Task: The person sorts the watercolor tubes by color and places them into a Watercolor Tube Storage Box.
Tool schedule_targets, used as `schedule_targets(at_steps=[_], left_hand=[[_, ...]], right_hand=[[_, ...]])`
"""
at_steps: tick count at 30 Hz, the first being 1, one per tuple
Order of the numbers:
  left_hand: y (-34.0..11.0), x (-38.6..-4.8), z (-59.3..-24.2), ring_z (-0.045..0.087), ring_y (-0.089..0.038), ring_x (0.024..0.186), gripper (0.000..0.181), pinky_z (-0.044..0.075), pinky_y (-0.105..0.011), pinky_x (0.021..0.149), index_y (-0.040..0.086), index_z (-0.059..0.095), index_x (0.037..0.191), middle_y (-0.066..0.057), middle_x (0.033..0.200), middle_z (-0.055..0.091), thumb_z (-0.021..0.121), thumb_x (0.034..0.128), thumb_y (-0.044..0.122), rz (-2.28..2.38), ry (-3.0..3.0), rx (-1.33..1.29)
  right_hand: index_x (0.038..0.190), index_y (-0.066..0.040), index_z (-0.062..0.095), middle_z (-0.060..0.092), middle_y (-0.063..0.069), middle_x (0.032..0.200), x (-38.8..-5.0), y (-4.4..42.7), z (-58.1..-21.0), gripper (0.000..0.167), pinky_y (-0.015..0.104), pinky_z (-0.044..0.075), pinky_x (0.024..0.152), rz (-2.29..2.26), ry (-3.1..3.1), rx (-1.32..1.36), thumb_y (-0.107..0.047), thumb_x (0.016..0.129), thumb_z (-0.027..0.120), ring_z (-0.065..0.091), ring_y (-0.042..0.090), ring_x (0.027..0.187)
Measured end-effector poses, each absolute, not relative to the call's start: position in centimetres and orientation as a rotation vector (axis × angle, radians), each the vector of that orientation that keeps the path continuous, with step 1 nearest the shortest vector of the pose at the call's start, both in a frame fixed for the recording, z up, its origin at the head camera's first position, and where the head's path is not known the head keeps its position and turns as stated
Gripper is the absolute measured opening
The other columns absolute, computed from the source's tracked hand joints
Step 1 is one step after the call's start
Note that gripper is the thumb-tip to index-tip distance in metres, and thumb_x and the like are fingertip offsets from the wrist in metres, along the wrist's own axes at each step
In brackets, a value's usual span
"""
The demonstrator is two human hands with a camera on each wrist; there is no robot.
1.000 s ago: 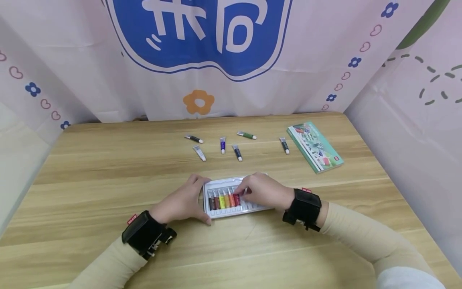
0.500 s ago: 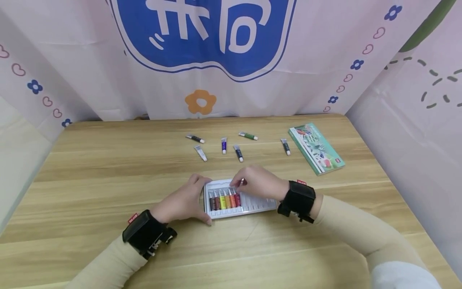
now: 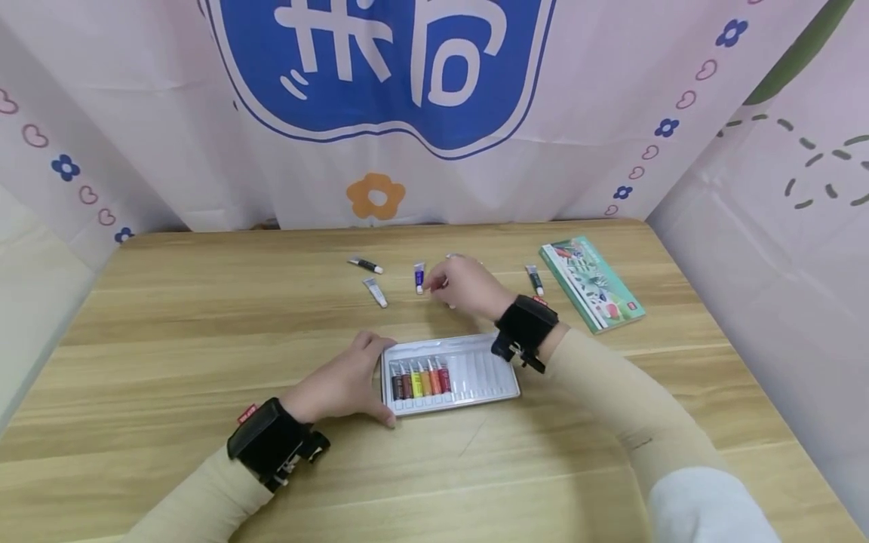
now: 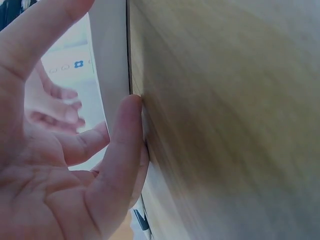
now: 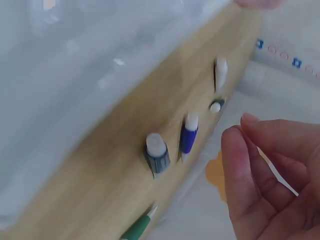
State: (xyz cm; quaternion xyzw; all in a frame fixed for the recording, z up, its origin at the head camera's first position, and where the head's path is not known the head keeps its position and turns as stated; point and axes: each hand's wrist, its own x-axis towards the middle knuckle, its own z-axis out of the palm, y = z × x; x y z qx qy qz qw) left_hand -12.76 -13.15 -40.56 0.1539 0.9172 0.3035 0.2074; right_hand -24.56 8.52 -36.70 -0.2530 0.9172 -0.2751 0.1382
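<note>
My left hand [image 3: 339, 381] holds the left end of a white paint tray [image 3: 468, 343], thumb at the near corner and fingers at the far one. Several paint tubes [image 3: 426, 379], dark through yellow to red, fill the tray's left slots. My right hand [image 3: 468, 286] is over the loose tubes beyond the tray, with nothing in its fingers. In the right wrist view its thumb and index tips meet, beside a purple tube [image 5: 189, 134], a dark blue tube [image 5: 157, 152] and a green tube [image 5: 139, 227]. In the head view that hand mostly hides the dark blue and green ones.
A black tube [image 3: 366, 265] and a white tube [image 3: 376, 292] lie at the back left of the wooden table [image 3: 204, 317]. Another dark tube [image 3: 535, 280] lies at the right, beside a green illustrated box [image 3: 592, 283]. A printed curtain [image 3: 299, 173] hangs behind the table.
My right hand has left the tray and moved away from me, over the loose tubes. The tray's right-hand slots now show. My left hand stays at the tray's left end.
</note>
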Motion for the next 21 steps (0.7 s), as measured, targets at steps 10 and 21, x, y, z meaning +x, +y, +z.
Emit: schedule_targets(at_steps=[10, 21], left_hand=[[-13.8, -12.4, -40.5, 0.053, -0.036, 0.124, 0.117, 0.047, -0.051, 0.107, -0.003, 0.04, 0.152, -0.022, 0.143, 0.041, 0.102, 0.0581, 0.029, 0.834, 2.567, 0.396], [-13.2, -12.6, -40.7, 0.054, -0.035, 0.123, 0.117, 0.048, -0.049, 0.107, -0.003, 0.04, 0.152, -0.023, 0.142, 0.042, 0.102, 0.0581, 0.03, 0.828, 2.575, 0.438]], right_hand=[[0.118, 0.001, 0.074, 0.072, 0.013, 0.104, -29.1, 5.1, -37.4, 0.026, 0.03, 0.054, 0.082, -0.87, 2.762, -0.579, 0.0, 0.092, 0.069, 0.066, 0.021, 0.09], [0.135, 0.003, 0.061, 0.063, 0.016, 0.135, -30.3, 3.6, -38.2, 0.054, 0.036, 0.047, 0.101, -0.575, 2.767, -0.449, -0.013, 0.087, 0.078, 0.061, 0.028, 0.109]])
